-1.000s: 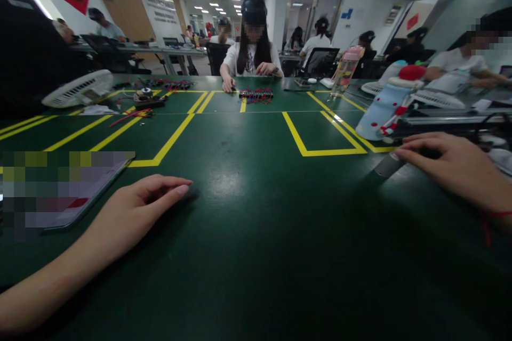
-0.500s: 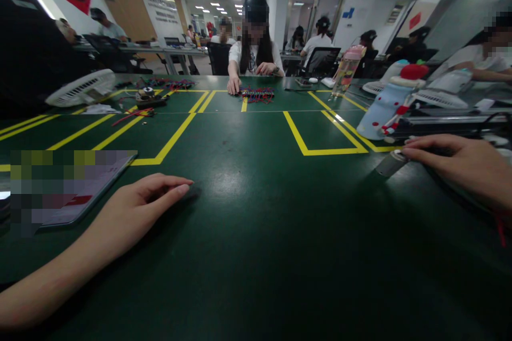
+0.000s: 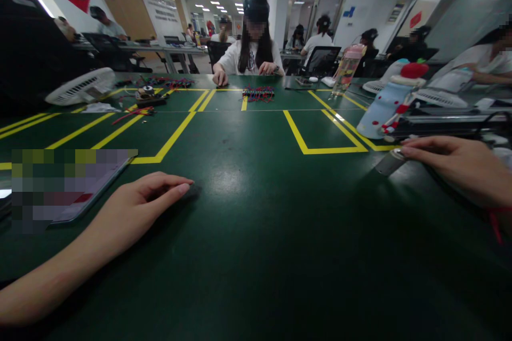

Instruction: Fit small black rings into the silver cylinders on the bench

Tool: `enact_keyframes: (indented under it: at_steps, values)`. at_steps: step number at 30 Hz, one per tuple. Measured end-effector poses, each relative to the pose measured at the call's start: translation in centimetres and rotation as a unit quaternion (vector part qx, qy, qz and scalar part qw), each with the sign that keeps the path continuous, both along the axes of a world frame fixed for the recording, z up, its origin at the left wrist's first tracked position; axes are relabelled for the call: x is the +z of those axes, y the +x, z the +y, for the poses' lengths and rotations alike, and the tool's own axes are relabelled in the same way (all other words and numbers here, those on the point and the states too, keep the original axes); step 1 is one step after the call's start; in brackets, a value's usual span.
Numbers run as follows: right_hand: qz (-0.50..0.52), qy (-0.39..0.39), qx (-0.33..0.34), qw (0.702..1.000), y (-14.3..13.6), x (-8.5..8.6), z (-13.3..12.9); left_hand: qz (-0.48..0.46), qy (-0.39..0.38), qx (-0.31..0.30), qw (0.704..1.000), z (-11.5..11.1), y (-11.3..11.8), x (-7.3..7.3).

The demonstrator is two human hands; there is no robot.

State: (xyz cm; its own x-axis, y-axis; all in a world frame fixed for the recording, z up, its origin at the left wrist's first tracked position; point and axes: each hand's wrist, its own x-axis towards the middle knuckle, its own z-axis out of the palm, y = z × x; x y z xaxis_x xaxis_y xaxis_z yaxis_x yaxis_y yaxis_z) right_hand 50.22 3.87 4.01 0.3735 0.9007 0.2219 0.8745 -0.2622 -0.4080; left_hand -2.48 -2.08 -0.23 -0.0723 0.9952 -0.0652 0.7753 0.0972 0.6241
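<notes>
My left hand [image 3: 150,200] rests on the green table [image 3: 256,256] at the left, thumb and fingers brought together; whatever may be between the fingertips is too small to make out. Beyond it on the left lies a tablet-like flat device [image 3: 98,192], partly blurred out. At the right, my right hand [image 3: 448,162] pinches the upper end of a small grey metal cylinder [image 3: 390,162], which is tilted just above or against the table. Its lower end points toward the middle of the table.
A blue snowman-shaped bottle [image 3: 380,109] and a pink-lidded bottle [image 3: 347,75] stand at the right. Wire bundles [image 3: 258,94], a small motor-like part [image 3: 146,93] and a white fan [image 3: 82,88] lie farther back. A person [image 3: 252,48] sits across the table.
The hand of the person opposite has moved left, away from the wire bundle. Both of my hands have stayed almost where they were.
</notes>
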Motion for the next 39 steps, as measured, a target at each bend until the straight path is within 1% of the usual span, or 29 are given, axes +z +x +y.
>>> enact_keyframes:
  at_steps: [3,5,8,11,13,17,22,24,25,27,29,31,32,34,36,39]
  values:
    - [0.041,0.003,0.033,0.999,-0.2,0.0,-0.1,0.001,0.001,-0.003,1.000,0.0,0.0,-0.1]
    - [0.063,0.012,0.022,0.998,-0.5,0.1,-0.3,0.003,0.001,0.000,1.000,-0.1,0.2,0.2]
    - [0.058,0.011,0.001,0.998,-1.1,0.4,-0.6,-0.004,-0.006,0.001,1.000,-0.5,0.9,1.0]
    - [0.051,-0.001,0.007,0.999,-1.4,0.5,-0.7,-0.007,-0.016,-0.002,1.000,-0.7,1.5,1.8]
    - [0.059,0.003,0.010,0.998,-1.4,0.4,-0.7,-0.003,-0.015,-0.004,1.000,-0.7,1.6,2.0]
    - [0.071,0.003,0.029,0.997,-0.9,0.1,-0.4,0.008,-0.005,-0.004,1.000,-0.7,1.6,2.0]
    - [0.078,-0.022,0.082,0.993,0.5,-0.9,0.2,0.012,0.001,-0.003,1.000,-0.7,1.7,2.0]
    - [0.058,0.006,0.100,0.993,0.0,-1.5,0.3,0.013,0.002,-0.006,1.000,-0.7,1.8,2.0]
    - [0.052,0.031,0.115,0.992,-0.7,-1.7,0.2,0.012,0.000,-0.007,1.000,-0.7,1.8,2.0]
    - [0.074,0.090,0.163,0.980,-3.2,-2.3,-0.4,0.008,-0.005,-0.013,1.000,-0.7,1.9,2.0]
    - [0.139,0.117,0.245,0.952,-7.0,-2.8,-1.5,0.004,-0.011,-0.021,1.000,-0.7,1.9,2.0]
    - [0.200,0.087,0.357,0.908,-11.3,-3.1,-2.9,0.000,-0.013,-0.022,1.000,-0.7,2.0,2.1]
    - [0.209,0.067,0.407,0.886,-13.3,-3.3,-3.6,-0.001,-0.014,-0.021,1.000,-0.8,2.0,2.2]
    - [0.211,0.035,0.476,0.853,-16.8,-3.5,-4.8,-0.002,-0.014,-0.017,1.000,-0.9,2.2,2.3]
    - [0.207,0.019,0.509,0.835,-19.0,-3.6,-5.4,0.005,-0.012,-0.017,1.000,-0.9,2.2,2.4]
    - [0.205,0.012,0.524,0.826,-20.2,-3.8,-5.6,0.016,0.000,-0.030,0.999,-0.9,2.0,2.4]
